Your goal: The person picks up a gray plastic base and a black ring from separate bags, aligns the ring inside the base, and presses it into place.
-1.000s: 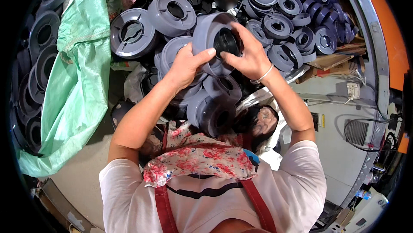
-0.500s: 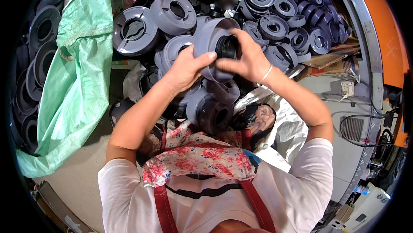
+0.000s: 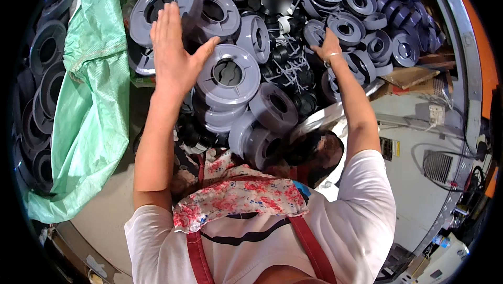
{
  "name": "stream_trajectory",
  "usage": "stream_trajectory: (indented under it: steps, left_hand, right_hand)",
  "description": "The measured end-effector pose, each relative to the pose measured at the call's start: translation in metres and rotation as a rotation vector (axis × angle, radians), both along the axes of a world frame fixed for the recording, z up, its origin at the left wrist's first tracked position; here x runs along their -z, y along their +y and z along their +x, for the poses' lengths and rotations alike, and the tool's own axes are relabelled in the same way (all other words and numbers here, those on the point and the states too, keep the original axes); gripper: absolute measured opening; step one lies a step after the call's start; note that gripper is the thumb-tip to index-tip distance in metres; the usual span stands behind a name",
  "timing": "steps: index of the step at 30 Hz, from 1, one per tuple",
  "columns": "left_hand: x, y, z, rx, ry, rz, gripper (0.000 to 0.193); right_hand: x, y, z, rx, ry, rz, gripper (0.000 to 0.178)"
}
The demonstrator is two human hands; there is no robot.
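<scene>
My left hand [image 3: 175, 51] lies flat with fingers stretched and thumb apart, against the face of a large grey flanged plastic ring [image 3: 140, 14] at the upper left. Under that ring, part of another grey ring [image 3: 140, 63] shows. My right hand [image 3: 329, 47] reaches into the pile at the upper right. Its thumb and fingers are at the edge of a smaller grey plastic ring [image 3: 313, 33] and seem closed on it; some fingers are hidden. Between my arms, a grey ring with a dark centre [image 3: 242, 87] tops a stack.
Black plastic parts with pale prongs [image 3: 293, 69] lie between the grey rings. A green woven sack [image 3: 99, 85] hangs at the left, beside more grey rings [image 3: 44, 48]. At the right are cardboard pieces [image 3: 408, 77], a cable [image 3: 445, 187] and a metal frame edge [image 3: 453, 48].
Both hands have let go of the ring with a black insert. My left hand has moved up and left, onto a large ring there; my right has moved right, to the pile.
</scene>
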State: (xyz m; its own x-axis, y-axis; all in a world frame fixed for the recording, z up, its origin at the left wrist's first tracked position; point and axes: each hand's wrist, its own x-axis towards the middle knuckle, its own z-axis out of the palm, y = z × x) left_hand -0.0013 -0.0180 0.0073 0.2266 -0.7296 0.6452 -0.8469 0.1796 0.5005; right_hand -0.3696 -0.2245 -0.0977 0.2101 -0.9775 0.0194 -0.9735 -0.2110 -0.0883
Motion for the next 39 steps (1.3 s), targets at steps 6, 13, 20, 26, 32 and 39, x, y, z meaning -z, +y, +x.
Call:
stream_trajectory:
  steps: [6,13,20,26,32,39]
  left_hand:
    - [0.014,0.007,-0.048,0.486,0.93,0.35,0.044]
    - [0.028,-0.008,-0.081,0.528,1.858,0.629,0.042]
    - [0.01,0.002,-0.087,0.841,0.641,0.61,0.065]
    - [0.012,0.01,-0.078,0.633,0.704,0.538,0.081]
    - [0.019,-0.003,-0.076,0.507,1.491,0.391,0.04]
    - [0.008,0.01,-0.068,0.804,1.834,0.432,0.04]
  right_hand:
    - [0.014,0.018,0.023,0.186,0.126,0.344,0.069]
    - [-0.077,0.124,0.091,-0.95,-0.672,0.231,0.051]
    - [0.082,0.029,0.048,-0.072,-0.445,0.086,0.018]
    - [0.134,0.008,0.05,-0.14,-0.458,0.135,0.02]
    - [-0.063,0.051,0.081,-0.127,-0.518,-0.074,0.023]
    - [-0.152,0.13,0.131,-0.481,-0.526,0.188,0.047]
